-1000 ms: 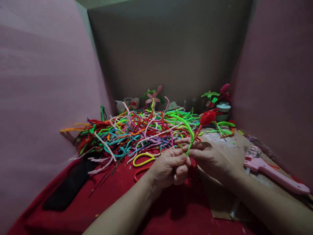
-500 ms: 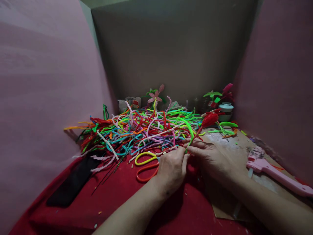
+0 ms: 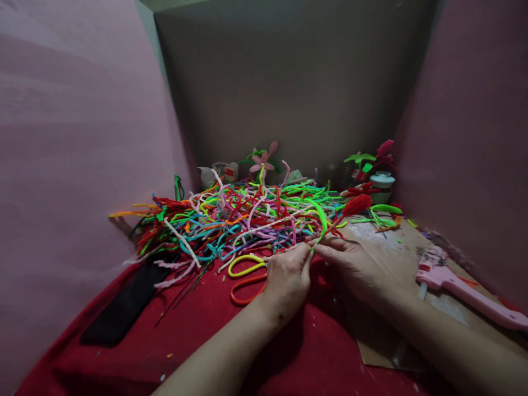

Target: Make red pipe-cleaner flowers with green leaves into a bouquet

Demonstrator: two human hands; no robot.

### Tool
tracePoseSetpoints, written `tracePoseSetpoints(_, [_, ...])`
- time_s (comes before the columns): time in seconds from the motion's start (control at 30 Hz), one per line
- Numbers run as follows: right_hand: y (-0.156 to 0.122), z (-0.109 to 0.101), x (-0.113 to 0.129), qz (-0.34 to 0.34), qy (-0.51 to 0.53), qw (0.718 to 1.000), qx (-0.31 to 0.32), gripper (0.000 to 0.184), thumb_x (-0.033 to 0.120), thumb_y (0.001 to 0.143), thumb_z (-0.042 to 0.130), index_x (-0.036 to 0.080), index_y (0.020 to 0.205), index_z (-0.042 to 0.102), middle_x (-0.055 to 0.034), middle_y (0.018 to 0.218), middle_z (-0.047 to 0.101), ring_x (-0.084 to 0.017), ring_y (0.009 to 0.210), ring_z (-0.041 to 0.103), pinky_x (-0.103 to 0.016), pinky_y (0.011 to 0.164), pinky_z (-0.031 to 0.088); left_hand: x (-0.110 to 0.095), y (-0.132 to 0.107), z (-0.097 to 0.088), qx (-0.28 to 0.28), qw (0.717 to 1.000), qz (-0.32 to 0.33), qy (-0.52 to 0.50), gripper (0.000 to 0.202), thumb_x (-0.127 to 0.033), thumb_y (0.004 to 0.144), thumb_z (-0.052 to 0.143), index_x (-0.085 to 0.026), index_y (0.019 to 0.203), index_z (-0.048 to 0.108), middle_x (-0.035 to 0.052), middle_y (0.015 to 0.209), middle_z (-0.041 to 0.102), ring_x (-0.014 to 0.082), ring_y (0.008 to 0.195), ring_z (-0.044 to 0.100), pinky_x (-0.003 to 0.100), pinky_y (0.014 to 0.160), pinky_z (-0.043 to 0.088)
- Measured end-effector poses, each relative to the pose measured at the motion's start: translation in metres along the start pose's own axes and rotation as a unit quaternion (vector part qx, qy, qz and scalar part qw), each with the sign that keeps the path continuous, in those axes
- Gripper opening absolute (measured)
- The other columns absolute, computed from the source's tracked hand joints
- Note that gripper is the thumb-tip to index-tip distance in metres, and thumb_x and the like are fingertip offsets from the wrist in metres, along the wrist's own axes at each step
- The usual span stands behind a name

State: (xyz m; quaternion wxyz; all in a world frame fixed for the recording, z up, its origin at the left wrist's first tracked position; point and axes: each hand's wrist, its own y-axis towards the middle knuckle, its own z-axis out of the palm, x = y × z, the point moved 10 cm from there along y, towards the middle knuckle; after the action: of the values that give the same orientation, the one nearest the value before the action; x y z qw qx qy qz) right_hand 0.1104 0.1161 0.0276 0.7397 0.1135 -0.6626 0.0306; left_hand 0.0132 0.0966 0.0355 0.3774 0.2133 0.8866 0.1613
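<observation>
Between my two hands is a pipe-cleaner flower with a red bud [image 3: 357, 205] and a thin stem running down to my fingertips. A bright green leaf [image 3: 318, 212] curves up and back from the same stem. My left hand [image 3: 289, 272] is closed, thumb and forefinger pinching the stem's lower end. Just right of it, my right hand [image 3: 350, 264] also pinches the stem, its other fingers curled behind. Scissors with a yellow and an orange-red handle loop [image 3: 247, 291] lie beside my left hand, which hides their blades.
A large heap of colourful pipe cleaners [image 3: 247, 220] spreads behind my hands. A black phone-like slab [image 3: 119, 308] lies left on the red cloth [image 3: 198, 352]. Right are a pink glue gun [image 3: 462, 291] and a brown board [image 3: 371, 346]. Finished flowers [image 3: 263, 163] and a small jar [image 3: 381, 180] stand behind.
The red bud has tilted slightly further right and down, and the green leaf now meets the stem close to my fingertips. Both hands keep their pinch in nearly the same place.
</observation>
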Motion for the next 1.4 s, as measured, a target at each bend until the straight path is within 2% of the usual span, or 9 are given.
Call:
tracePoseSetpoints(0.1, [0.002,0.005,-0.007,-0.002,0.036,0.999,0.034,0.015,0.032,0.067,0.068,0.018,0.067,0.064,0.0006,0.066,0.058,-0.015,0.066,0.051,-0.029,0.067,0.039,0.012,0.002,0.005,0.023,0.987,-0.078,-0.139,0.024,-0.03,0.086,0.041,-0.019,0.073,0.057,-0.0028,0.053,0.05,0.0084,0.047,0.044,0.02,0.05,0.032])
tracePoseSetpoints(0.27, [-0.001,0.011,-0.014,0.019,0.065,0.994,0.084,0.011,0.029,0.074,0.061,0.018,0.072,0.064,0.0005,0.068,0.061,-0.014,0.062,0.052,-0.029,0.063,0.041,0.022,-0.001,0.022,0.079,0.91,-0.202,-0.353,0.022,-0.034,0.079,0.049,-0.017,0.065,0.051,-0.0054,0.045,0.047,0.0056,0.034,0.04,0.016,0.037,0.031])
tracePoseSetpoints(0.67, [0.003,0.002,-0.006,-0.025,0.052,0.996,0.066,0.021,0.033,0.073,0.065,0.022,0.09,0.07,-0.0043,0.097,0.067,-0.019,0.092,0.057,-0.034,0.087,0.039,0.007,-0.008,0.048,0.215,0.731,-0.219,-0.61,0.022,-0.036,0.075,0.06,-0.016,0.075,0.052,-0.0084,0.046,0.041,0.0026,0.031,0.027,0.014,0.03,0.026])
tracePoseSetpoints(0.73, [0.001,0.004,-0.005,-0.018,0.058,0.996,0.06,0.017,0.033,0.074,0.064,0.021,0.085,0.07,-0.0037,0.087,0.068,-0.018,0.082,0.059,-0.034,0.082,0.041,0.009,-0.008,0.049,0.209,0.757,-0.221,-0.579,0.022,-0.037,0.078,0.055,-0.016,0.075,0.051,-0.0072,0.048,0.042,0.0038,0.032,0.03,0.016,0.031,0.026])
tracePoseSetpoints(0.83, [-0.002,0.006,0.002,-0.004,0.01,0.999,0.034,0.014,0.033,0.071,0.066,0.02,0.07,0.069,-0.0025,0.07,0.065,-0.017,0.069,0.056,-0.032,0.072,0.044,0.021,-0.005,0.036,0.128,0.877,-0.205,-0.414,0.022,-0.036,0.082,0.047,-0.018,0.069,0.05,-0.0031,0.052,0.048,0.0077,0.038,0.04,0.019,0.038,0.03])
tracePoseSetpoints(0.9, [-0.004,0.004,0.01,-0.008,-0.019,1.0,0.002,0.012,0.032,0.065,0.07,0.02,0.064,0.068,-0.0015,0.065,0.062,-0.017,0.068,0.055,-0.031,0.068,0.044,0.02,-0.002,0.014,0.036,0.956,-0.136,-0.257,0.02,-0.033,0.082,0.048,-0.019,0.068,0.051,-0.0004,0.056,0.05,0.0108,0.048,0.046,0.021,0.048,0.032])
tracePoseSetpoints(0.97, [-0.006,0.003,0.018,-0.018,-0.04,0.999,-0.018,0.009,0.028,0.061,0.073,0.021,0.062,0.067,-0.0012,0.066,0.062,-0.018,0.07,0.055,-0.031,0.069,0.044,0.008,-0.002,-0.002,-0.028,0.989,-0.056,-0.133,0.014,-0.028,0.081,0.05,-0.021,0.07,0.055,0.001,0.059,0.051,0.0129,0.055,0.047,0.022,0.055,0.032])
tracePoseSetpoints(1.17, [-0.007,-0.001,0.024,-0.029,-0.104,0.994,-0.034,0.003,0.024,0.063,0.069,0.023,0.061,0.067,-0.0015,0.067,0.063,-0.021,0.071,0.056,-0.032,0.067,0.044,0.009,0.001,-0.001,0.006,0.99,-0.05,-0.131,0.022,-0.027,0.084,0.044,-0.021,0.069,0.059,-0.0013,0.054,0.051,0.0112,0.051,0.047,0.021,0.055,0.032])
tracePoseSetpoints(1.4, [-0.008,0.012,0.023,-0.034,-0.081,0.994,0.06,0.014,0.029,0.073,0.061,0.024,0.062,0.067,-0.0016,0.066,0.061,-0.019,0.067,0.055,-0.032,0.067,0.044,0.018,-0.004,0.026,0.128,0.883,-0.207,-0.4,0.02,-0.033,0.079,0.051,-0.016,0.068,0.054,-0.0036,0.046,0.052,0.0061,0.035,0.043,0.016,0.036,0.031])
